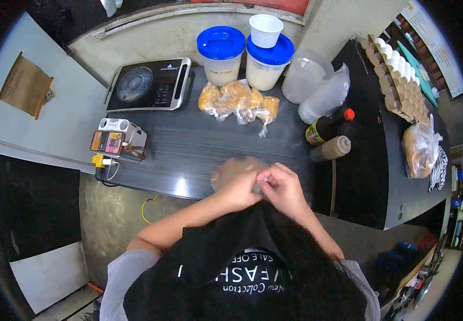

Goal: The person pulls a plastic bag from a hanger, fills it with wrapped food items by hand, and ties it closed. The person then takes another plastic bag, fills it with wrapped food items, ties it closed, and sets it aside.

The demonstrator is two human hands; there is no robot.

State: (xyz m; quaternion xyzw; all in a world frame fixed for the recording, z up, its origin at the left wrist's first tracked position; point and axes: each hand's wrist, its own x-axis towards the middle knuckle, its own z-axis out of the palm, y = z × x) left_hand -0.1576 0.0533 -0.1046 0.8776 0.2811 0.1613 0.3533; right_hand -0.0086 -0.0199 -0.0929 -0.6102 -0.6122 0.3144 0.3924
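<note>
At the near edge of the dark table, a clear plastic bag (pixel 230 172) with pale brownish contents lies partly under my hands. My left hand (pixel 244 188) is closed at the bag's gathered end. Right beside it, my right hand (pixel 283 187) pinches the same end between thumb and forefinger. The fingers hide most of the gathered plastic, and I cannot make out what the bag contains. Farther back, several tied plastic bags of yellow-brown food (pixel 237 101) lie in a row.
An induction cooker (pixel 148 84) stands at the back left, with a phone (pixel 107 142) against a white device in front. Blue-lidded tubs (pixel 221 53) stand behind the bags. A dark sauce bottle (pixel 325 130) and a squeeze bottle (pixel 332 149) are at right, near egg trays (pixel 397 85).
</note>
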